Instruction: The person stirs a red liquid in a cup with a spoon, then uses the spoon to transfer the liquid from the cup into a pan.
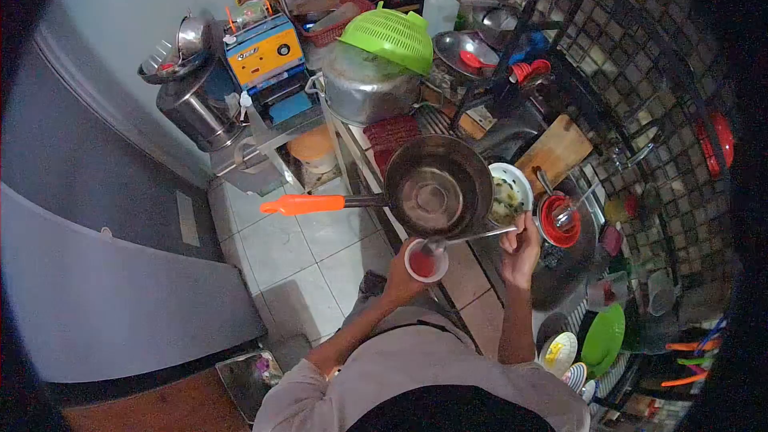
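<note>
Head view: the left hand [400, 276] has its fingers curled round a small cup [425, 262] of red liquid, held just below the pan [438, 188]. The right hand [522, 244] is closed on a spoon [474, 236] – its tip reaches the cup's rim. A bowl [510, 190] sits just beside the pan.

Looked down on a pale tiled floor [280, 252] with grey grout. Saw a plain grey wall [112, 8] up the left and a broad grey panel [88, 296] below it. Found small dark tiles on the back wall [632, 56] at right, behind a crowded surface [468, 276]. Noted a low metal rack [260, 156] against the grey wall. Made out only dim, bluish light.
</note>
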Tool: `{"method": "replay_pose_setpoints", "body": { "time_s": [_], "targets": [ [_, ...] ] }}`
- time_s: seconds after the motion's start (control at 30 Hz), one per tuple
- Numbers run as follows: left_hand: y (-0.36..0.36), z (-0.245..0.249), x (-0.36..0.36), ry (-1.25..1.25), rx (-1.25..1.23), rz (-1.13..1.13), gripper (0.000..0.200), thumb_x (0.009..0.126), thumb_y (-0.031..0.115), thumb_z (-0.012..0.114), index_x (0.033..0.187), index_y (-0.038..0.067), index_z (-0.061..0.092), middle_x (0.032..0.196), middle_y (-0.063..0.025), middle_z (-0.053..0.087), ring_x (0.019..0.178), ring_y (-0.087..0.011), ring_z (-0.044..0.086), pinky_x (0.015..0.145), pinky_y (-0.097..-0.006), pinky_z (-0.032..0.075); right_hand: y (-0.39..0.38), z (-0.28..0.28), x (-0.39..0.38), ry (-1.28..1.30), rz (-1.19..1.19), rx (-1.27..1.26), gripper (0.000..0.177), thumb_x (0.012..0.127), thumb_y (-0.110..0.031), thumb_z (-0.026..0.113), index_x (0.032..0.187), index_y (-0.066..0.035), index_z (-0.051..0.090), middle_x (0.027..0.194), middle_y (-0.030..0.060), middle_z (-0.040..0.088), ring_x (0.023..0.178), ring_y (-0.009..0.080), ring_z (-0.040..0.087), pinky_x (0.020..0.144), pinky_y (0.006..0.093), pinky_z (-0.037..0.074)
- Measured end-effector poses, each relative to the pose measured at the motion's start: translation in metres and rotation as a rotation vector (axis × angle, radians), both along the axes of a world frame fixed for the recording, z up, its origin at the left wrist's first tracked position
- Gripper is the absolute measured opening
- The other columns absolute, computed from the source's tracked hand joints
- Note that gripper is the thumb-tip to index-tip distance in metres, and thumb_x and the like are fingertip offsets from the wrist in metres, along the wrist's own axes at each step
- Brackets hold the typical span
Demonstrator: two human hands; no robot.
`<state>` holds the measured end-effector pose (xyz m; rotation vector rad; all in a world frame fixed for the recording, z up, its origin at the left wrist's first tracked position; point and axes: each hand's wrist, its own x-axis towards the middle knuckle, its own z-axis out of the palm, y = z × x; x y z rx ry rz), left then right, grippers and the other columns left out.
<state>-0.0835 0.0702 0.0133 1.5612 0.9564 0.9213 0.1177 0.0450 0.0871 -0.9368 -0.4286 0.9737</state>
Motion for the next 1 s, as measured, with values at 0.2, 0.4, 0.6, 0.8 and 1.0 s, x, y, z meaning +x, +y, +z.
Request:
{"method": "replay_pose_setpoints", "body": {
  "time_s": [0.2,0.4,0.6,0.8,1.0],
  "targets": [
    [0.002,-0.002,0.002,-0.072,0.031,-0.013,0.068,0.054,0.019,0.077,0.109,0.004,0.04,0.099,-0.0095,0.055,0.093,-0.0191,0.054,0.081,-0.0304,0.042,-0.001,0.014,-0.012,-0.133,-0.046,-0.024,0.032,0.088,-0.032,0.039,0.063,-0.012,0.038,0.05,-0.0036,0.031,0.041,0.0064,0.028,0.039,0.0211,0.02],
    [0.001,0.007,0.0,-0.065,-0.1,-0.03,0.068,0.053,0.02,0.079,0.107,0.005,0.04,0.099,-0.0083,0.051,0.094,-0.02,0.051,0.081,-0.0314,0.042,0.008,-0.005,-0.004,-0.077,-0.135,0.008,0.027,0.089,-0.03,0.038,0.069,-0.012,0.039,0.054,-0.0039,0.031,0.043,0.0051,0.028,0.04,0.0197,0.021],
    [0.0,0.003,0.001,-0.005,0.02,0.029,0.065,0.054,0.019,0.077,0.106,0.005,0.042,0.094,-0.0097,0.057,0.088,-0.021,0.056,0.076,-0.0318,0.044,0.011,-0.023,-0.008,-0.326,-0.041,-0.201,0.032,0.087,-0.037,0.039,0.068,-0.012,0.042,0.053,-0.0036,0.037,0.046,0.0051,0.033,0.043,0.0191,0.023],
    [0.0,-0.006,0.002,-0.014,0.071,0.035,0.068,0.053,0.018,0.077,0.109,0.005,0.04,0.095,-0.0102,0.056,0.089,-0.0226,0.056,0.076,-0.0331,0.045,0.013,-0.017,-0.01,-0.233,-0.046,-0.164,0.029,0.087,-0.034,0.04,0.068,-0.013,0.043,0.051,-0.004,0.037,0.044,0.005,0.031,0.039,0.0189,0.02],
    [0.0,-0.008,0.001,-0.035,-0.014,0.006,0.068,0.053,0.017,0.077,0.109,0.006,0.04,0.097,-0.0102,0.056,0.091,-0.022,0.055,0.077,-0.0331,0.044,0.01,0.0,-0.009,0.024,-0.079,-0.106,0.027,0.087,-0.032,0.041,0.067,-0.013,0.041,0.049,-0.0048,0.031,0.041,0.0053,0.028,0.037,0.0194,0.019]
  ]
}}
